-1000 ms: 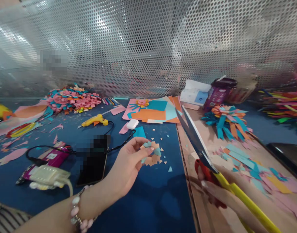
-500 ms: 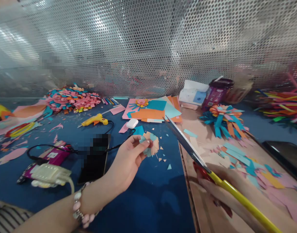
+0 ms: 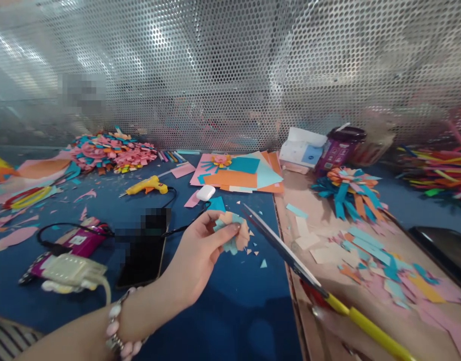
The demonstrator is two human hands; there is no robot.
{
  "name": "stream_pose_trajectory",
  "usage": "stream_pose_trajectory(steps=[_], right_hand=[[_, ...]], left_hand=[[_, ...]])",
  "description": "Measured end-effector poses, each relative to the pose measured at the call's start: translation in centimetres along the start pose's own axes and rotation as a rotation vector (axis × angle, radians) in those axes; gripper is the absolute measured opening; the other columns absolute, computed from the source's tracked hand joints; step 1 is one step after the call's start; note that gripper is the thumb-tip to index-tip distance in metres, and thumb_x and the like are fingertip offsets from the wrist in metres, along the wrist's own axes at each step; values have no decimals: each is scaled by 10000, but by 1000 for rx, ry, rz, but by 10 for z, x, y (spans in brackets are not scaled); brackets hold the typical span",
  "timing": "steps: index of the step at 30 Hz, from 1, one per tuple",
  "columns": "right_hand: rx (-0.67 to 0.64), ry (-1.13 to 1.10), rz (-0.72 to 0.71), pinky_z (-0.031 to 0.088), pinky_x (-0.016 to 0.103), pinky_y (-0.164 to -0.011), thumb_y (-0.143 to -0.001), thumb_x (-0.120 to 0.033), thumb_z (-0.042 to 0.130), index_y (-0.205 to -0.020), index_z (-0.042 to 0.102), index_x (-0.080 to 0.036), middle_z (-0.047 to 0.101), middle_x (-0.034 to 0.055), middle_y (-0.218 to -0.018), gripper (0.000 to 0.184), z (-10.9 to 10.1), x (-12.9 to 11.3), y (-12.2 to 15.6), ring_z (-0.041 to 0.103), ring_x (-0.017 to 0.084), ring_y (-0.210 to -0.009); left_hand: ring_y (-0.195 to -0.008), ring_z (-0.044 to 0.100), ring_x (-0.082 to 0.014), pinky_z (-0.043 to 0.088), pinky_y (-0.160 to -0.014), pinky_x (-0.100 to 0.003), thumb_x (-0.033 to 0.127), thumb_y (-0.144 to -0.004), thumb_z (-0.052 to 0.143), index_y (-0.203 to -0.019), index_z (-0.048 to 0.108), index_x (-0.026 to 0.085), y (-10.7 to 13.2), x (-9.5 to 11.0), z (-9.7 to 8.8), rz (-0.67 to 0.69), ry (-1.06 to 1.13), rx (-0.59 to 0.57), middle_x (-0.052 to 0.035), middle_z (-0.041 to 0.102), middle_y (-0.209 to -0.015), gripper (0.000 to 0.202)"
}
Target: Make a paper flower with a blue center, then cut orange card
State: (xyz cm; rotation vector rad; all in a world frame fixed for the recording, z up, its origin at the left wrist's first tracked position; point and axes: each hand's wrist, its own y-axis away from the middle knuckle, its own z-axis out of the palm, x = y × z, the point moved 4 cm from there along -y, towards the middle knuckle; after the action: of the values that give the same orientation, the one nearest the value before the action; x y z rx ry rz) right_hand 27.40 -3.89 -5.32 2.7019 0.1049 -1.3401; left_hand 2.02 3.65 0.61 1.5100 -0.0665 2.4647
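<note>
Between thumb and fingers, my left hand [image 3: 205, 245] pinches a small paper flower [image 3: 234, 240] with pale blue and peach petals. My right hand [image 3: 350, 311] is wrapped round the scissors [image 3: 294, 263], which have red and yellow handles. Their blades look closed, with the tips just right of the flower and apart from it. Tiny paper scraps [image 3: 263, 262] lie on the blue table beneath. Part of my right hand is hidden behind the handle and blurred.
A yellow glue gun [image 3: 147, 185], a phone [image 3: 143, 255] and a purple power bank [image 3: 78, 243] lie left. Behind are coloured paper sheets [image 3: 230, 179] and a heap of paper flowers [image 3: 113, 153]. Paper offcuts [image 3: 369, 248] cover the cardboard [image 3: 309, 200] at right, near a purple cup [image 3: 339, 148].
The scissors have moved left and down, bringing their tips closer to the flower. My left hand has shifted slightly and still holds the flower.
</note>
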Motion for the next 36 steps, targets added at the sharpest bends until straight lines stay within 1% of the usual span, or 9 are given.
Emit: stream_pose_trajectory(steps=[3,7,14,16,19,21,26,29,36], right_hand=[[-8,23,28,415,262,-383,-837,-601,595,-886,712,-260,561,20,-585,364,1,3,3,535,165,-510],[-37,34,45,419,262,-377,-793,-587,660,-947,720,-285,589,32,-625,345,-1,-2,8,550,171,-532],[-130,32,58,512,225,-546,-977,-445,512,-1057,626,-158,642,28,-872,319,1,-14,7,573,87,-625],[-145,35,65,494,224,-486,-946,-485,546,-1039,642,-166,635,16,-790,346,1,-16,8,559,96,-571],[-150,36,76,433,230,-370,-811,-573,676,-987,688,-228,589,1,-614,388,-3,-18,8,531,126,-479],[-159,29,87,425,233,-356,-786,-568,704,-973,699,-254,588,10,-601,366,-5,-17,8,535,138,-481],[-210,-9,101,531,240,-558,-966,-415,541,-1069,634,-168,651,40,-900,283,-1,-10,5,593,105,-659],[-217,-37,103,554,265,-636,-978,-377,530,-1085,629,-175,649,55,-996,249,1,-7,4,615,120,-751],[-234,-65,105,566,311,-709,-967,-359,553,-1139,616,-172,641,71,-1072,262,3,-7,5,631,146,-837]], left_hand=[[-652,597,-89,461,-664,-212,185,-805,730,-789,561,167,2,0,0,-14,-16,12,0,656,-754,171],[-704,625,-117,456,-674,-233,166,-775,746,-800,529,184,6,0,2,-14,-8,37,-3,669,-807,219],[-731,634,-135,450,-714,-266,147,-774,737,-801,502,187,10,-1,4,-24,-5,27,-10,682,-809,239],[-723,615,-129,441,-711,-269,153,-777,737,-794,509,185,9,-1,3,-15,-17,30,-5,670,-792,231],[-676,572,-108,425,-707,-274,164,-785,734,-778,517,184,8,-1,1,-2,-42,40,8,649,-779,218],[-669,572,-111,419,-699,-278,169,-791,728,-779,519,187,7,-1,1,1,-50,33,10,647,-783,210],[-668,608,-132,418,-676,-282,168,-815,701,-783,512,188,8,1,4,18,-56,-5,3,658,-755,192],[-658,605,-127,418,-671,-282,161,-817,695,-783,505,193,9,1,4,28,-68,-8,7,658,-756,195],[-733,594,-133,430,-702,-295,159,-791,722,-792,515,193,10,-2,0,51,-110,14,8,628,-806,210]])
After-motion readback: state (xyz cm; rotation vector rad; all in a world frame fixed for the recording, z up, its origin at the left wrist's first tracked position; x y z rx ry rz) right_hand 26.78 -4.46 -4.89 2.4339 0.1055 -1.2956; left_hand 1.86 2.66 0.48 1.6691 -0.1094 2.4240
